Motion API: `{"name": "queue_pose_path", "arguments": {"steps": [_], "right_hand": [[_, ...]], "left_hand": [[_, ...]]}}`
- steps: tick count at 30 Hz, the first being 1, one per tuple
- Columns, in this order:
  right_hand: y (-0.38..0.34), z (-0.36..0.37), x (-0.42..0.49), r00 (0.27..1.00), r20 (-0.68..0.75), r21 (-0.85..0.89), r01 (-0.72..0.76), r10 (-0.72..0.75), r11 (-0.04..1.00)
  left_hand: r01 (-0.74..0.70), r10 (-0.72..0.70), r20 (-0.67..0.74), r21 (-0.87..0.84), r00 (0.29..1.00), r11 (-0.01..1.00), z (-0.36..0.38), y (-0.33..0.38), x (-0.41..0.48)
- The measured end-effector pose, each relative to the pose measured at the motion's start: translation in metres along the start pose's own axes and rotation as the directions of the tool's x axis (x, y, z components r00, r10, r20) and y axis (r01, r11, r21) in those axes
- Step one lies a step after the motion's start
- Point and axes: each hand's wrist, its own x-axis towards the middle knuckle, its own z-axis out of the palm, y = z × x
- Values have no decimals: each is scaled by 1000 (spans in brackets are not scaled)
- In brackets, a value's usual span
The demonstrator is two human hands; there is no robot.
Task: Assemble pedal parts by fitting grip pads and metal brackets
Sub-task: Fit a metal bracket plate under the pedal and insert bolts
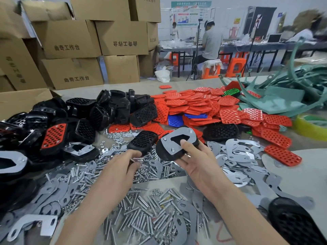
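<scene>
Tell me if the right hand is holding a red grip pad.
No: the right hand grips a black pedal part with a metal bracket on its face, while the red grip pads lie on the table beyond.

Stacked brown cardboard boxes [70, 39] with printed characters fill the left background. Beyond them, a pale wall [230, 2] carries a notice board [191, 15]. A person in a grey shirt [211, 41] sits at a long table [261, 47] near orange plastic stools [236, 67].

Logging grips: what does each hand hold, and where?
Right hand grips the pedal at its near edge, thumb on the bracket; left hand pinches small metal hardware.
</scene>
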Motion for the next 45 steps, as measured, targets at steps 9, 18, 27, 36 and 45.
{"name": "queue_pose_path", "arguments": {"steps": [9,18,27,36,45], "right_hand": [[4,-1,-2,997,67,-124,-15,24,992],[3,-1,-3,993,101,-171,-46,64,984],[4,-1,-2,993,99,-156,-54,70,986],[4,0,-4,991,120,-197,-42,66,979],[12,5,-9,974,220,-297,21,47,955]], "left_hand": [[-15,1,-139,-103,990,995,3,2,-4],[9,-21,-222,-55,975,998,3,-8,0],[25,-40,-190,-78,981,997,3,-6,-1],[-66,20,-239,-188,971,980,2,4,-4],[-177,23,-372,-384,928,906,3,25,-14]]}}
